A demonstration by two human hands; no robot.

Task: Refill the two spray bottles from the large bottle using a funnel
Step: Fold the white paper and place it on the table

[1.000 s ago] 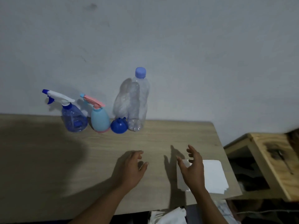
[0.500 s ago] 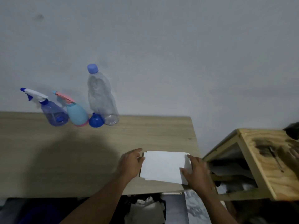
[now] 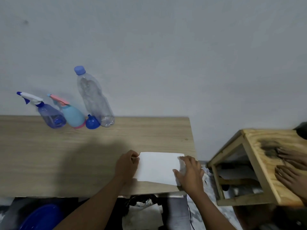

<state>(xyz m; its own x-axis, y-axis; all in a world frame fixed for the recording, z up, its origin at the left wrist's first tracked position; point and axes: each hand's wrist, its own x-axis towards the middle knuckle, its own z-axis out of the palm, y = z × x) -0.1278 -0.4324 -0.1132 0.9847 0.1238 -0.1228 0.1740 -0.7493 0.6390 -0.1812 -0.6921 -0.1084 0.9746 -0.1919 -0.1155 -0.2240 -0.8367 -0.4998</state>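
Observation:
At the back left of the wooden table (image 3: 99, 146) stand a clear blue spray bottle (image 3: 51, 116) with a white and blue trigger, a light blue spray bottle (image 3: 73, 116) with a pink trigger, a blue funnel (image 3: 92, 123) lying mouth down, and a large clear bottle (image 3: 94, 98) with a blue cap. A white sheet of paper (image 3: 157, 166) lies near the table's front right corner. My left hand (image 3: 127, 165) pinches its left edge. My right hand (image 3: 189, 171) grips its right edge.
A pale wooden stool (image 3: 259, 165) with a dark stain stands to the right of the table; another person's feet (image 3: 292, 165) rest on it. Under the table lie a blue basin (image 3: 41, 216) and crumpled white cloth (image 3: 142, 214). A grey wall is behind.
The view swung right, so the bottles shifted left in frame. Both hands moved from hovering over the table onto the white paper and took hold of its two edges.

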